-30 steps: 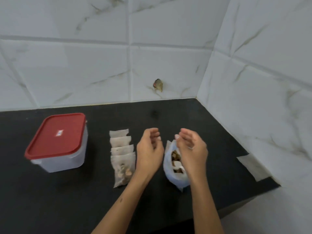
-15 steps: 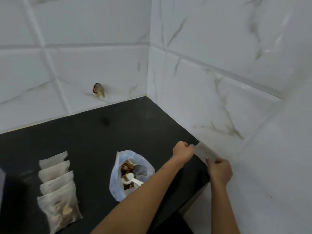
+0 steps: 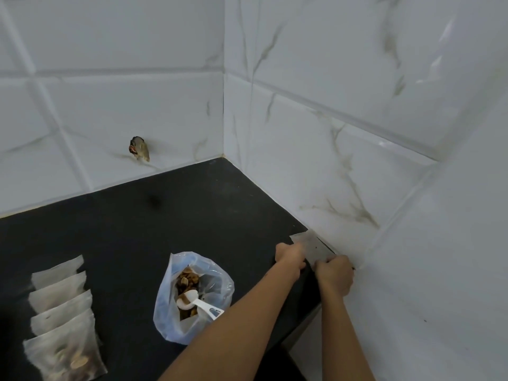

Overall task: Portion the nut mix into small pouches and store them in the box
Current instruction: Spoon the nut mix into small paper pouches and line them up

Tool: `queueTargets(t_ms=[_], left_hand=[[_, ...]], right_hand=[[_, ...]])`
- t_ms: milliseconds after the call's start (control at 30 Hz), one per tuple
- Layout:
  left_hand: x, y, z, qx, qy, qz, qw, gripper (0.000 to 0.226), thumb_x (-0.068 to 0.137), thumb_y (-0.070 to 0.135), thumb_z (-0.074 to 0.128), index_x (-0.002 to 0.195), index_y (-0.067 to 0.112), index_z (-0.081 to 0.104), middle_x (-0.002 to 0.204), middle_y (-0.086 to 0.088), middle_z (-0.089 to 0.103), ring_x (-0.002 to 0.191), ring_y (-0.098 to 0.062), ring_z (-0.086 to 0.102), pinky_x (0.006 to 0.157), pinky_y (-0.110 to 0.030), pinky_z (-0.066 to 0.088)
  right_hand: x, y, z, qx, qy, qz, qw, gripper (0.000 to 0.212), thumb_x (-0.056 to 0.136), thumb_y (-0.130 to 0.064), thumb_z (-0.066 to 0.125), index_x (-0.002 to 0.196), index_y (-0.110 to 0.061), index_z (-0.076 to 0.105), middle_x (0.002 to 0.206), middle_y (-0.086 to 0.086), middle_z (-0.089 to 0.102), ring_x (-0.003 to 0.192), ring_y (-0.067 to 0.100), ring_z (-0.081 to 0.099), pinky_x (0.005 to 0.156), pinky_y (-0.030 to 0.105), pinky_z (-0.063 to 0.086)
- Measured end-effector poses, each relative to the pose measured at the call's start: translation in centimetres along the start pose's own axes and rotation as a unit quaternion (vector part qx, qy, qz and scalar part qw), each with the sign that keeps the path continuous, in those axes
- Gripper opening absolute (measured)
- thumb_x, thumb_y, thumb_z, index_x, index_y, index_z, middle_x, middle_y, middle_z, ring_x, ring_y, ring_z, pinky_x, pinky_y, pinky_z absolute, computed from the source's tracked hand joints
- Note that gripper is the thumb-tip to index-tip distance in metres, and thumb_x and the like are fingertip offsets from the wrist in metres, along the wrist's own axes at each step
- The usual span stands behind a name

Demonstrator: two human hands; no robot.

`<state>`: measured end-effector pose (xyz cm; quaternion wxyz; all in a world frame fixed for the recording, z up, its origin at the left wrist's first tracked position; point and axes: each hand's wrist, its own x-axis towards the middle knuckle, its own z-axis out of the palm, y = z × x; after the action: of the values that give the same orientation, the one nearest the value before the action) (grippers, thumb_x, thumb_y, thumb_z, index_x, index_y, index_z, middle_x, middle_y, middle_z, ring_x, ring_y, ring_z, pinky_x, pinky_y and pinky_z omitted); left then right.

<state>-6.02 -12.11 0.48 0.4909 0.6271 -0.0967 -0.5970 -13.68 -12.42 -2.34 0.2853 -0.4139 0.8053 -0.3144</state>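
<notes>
I see both hands at the far right edge of the black stone countertop point(image 3: 165, 215), against the white marble-look tiled wall point(image 3: 330, 133). My left hand point(image 3: 290, 256) has its fingers curled on the left edge of a small, flat, translucent empty pouch point(image 3: 312, 247), and my right hand point(image 3: 334, 273) pinches its near end; the pouch lies right where counter meets wall. Near the middle, the crumpled clear plastic bag of nut mix point(image 3: 192, 295) stands open, with a white plastic scoop point(image 3: 199, 303) resting inside. At the near left, a row of overlapping translucent pouches point(image 3: 61, 312) lies on the counter, the nearest holding nuts. I cannot see the box from here.
</notes>
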Motion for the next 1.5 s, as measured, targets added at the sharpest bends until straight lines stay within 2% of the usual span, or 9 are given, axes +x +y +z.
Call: queueTargets(t_ms=[267, 433, 567, 700, 833, 900, 1033, 1300, 1500], left_hand=[[-3.0, 1.2, -4.0, -0.103, -0.016, 0.043, 0.994, 0.006, 0.089, 0.007, 0.061, 0.088, 0.004, 0.056, 0.07, -0.007, 0.052, 0.059, -0.016, 0.048, 0.055, -0.026, 0.043], [-6.4, 2.7, -10.1, -0.166, -0.064, 0.115, 0.977, 0.041, 0.08, 0.015, 0.074, 0.116, 0.003, 0.058, 0.1, -0.014, 0.069, 0.088, -0.022, 0.069, 0.069, -0.027, 0.056], [-10.3, 2.7, -15.2, -0.23, -0.061, 0.214, 0.948, 0.051, 0.073, 0.015, 0.077, 0.116, 0.002, 0.055, 0.1, -0.011, 0.067, 0.079, -0.017, 0.069, 0.06, -0.023, 0.053], [-12.9, 1.8, -20.3, -0.148, 0.022, 0.331, 0.932, 0.052, 0.073, 0.008, 0.078, 0.119, 0.017, 0.057, 0.105, -0.003, 0.071, 0.096, -0.015, 0.069, 0.086, -0.036, 0.055], [-14.9, -0.1, -24.2, 0.033, 0.179, 0.455, 0.872, 0.051, 0.073, 0.011, 0.081, 0.113, 0.028, 0.054, 0.096, 0.003, 0.067, 0.093, -0.007, 0.065, 0.079, -0.021, 0.053], [-15.5, -0.8, -25.8, 0.11, 0.229, 0.479, 0.84, 0.058, 0.07, 0.026, 0.082, 0.118, 0.027, 0.05, 0.101, 0.011, 0.062, 0.099, -0.002, 0.061, 0.084, -0.016, 0.049], [-16.2, -1.5, -28.2, 0.235, 0.294, 0.47, 0.798, 0.069, 0.065, 0.048, 0.07, 0.124, 0.023, 0.046, 0.113, 0.013, 0.057, 0.107, -0.005, 0.056, 0.093, -0.028, 0.048], [-15.9, -1.9, -29.6, 0.357, 0.347, 0.499, 0.709, 0.06, 0.061, 0.034, 0.071, 0.114, 0.012, 0.054, 0.105, 0.002, 0.06, 0.093, -0.015, 0.058, 0.081, -0.041, 0.052], [-15.2, -1.4, -29.5, 0.367, 0.322, 0.491, 0.722, 0.052, 0.061, 0.025, 0.081, 0.106, 0.016, 0.054, 0.099, 0.013, 0.051, 0.089, -0.009, 0.05, 0.083, -0.032, 0.046]], right_hand=[[-5.9, -3.3, -1.1, 0.224, -0.056, -0.005, 0.973, 0.027, 0.078, -0.007, 0.069, 0.103, -0.01, 0.058, 0.105, 0.012, 0.064, 0.093, 0.026, 0.064, 0.081, 0.037, 0.054], [-11.7, -4.7, -2.8, 0.38, -0.23, 0.033, 0.895, 0.024, 0.084, 0.0, 0.064, 0.105, -0.009, 0.059, 0.099, 0.01, 0.065, 0.088, 0.022, 0.067, 0.067, 0.026, 0.055], [-16.0, -5.0, -2.7, 0.41, -0.445, 0.049, 0.795, 0.016, 0.088, 0.0, 0.056, 0.103, -0.002, 0.06, 0.094, 0.016, 0.069, 0.079, 0.021, 0.067, 0.071, 0.031, 0.053], [-19.0, -5.1, -1.1, 0.282, -0.533, 0.0, 0.798, 0.007, 0.087, 0.001, 0.058, 0.086, -0.006, 0.06, 0.088, 0.015, 0.069, 0.075, 0.021, 0.066, 0.071, 0.032, 0.054], [-21.9, -6.0, 0.4, 0.118, -0.456, -0.11, 0.875, 0.004, 0.084, -0.012, 0.068, 0.087, -0.009, 0.067, 0.092, 0.011, 0.072, 0.088, 0.022, 0.069, 0.086, 0.042, 0.056], [-23.5, -6.8, 0.1, 0.144, -0.38, -0.172, 0.897, 0.002, 0.085, -0.015, 0.067, 0.086, -0.014, 0.067, 0.085, 0.004, 0.071, 0.084, 0.017, 0.069, 0.081, 0.036, 0.057], [-26.3, -8.3, -1.1, 0.193, -0.452, -0.258, 0.832, 0.01, 0.085, -0.02, 0.069, 0.083, -0.011, 0.066, 0.075, 0.002, 0.071, 0.071, 0.011, 0.068, 0.065, 0.021, 0.055], [-27.8, -7.9, -0.1, 0.103, -0.487, -0.319, 0.807, 0.014, 0.079, -0.003, 0.069, 0.082, -0.016, 0.065, 0.074, 0.005, 0.071, 0.076, 0.022, 0.069, 0.077, 0.041, 0.058], [-27.6, -8.1, 0.0, -0.003, -0.389, -0.444, 0.807, 0.029, 0.085, -0.004, 0.056, 0.078, -0.028, 0.069, 0.075, -0.007, 0.069, 0.075, 0.008, 0.065, 0.072, 0.027, 0.056]])
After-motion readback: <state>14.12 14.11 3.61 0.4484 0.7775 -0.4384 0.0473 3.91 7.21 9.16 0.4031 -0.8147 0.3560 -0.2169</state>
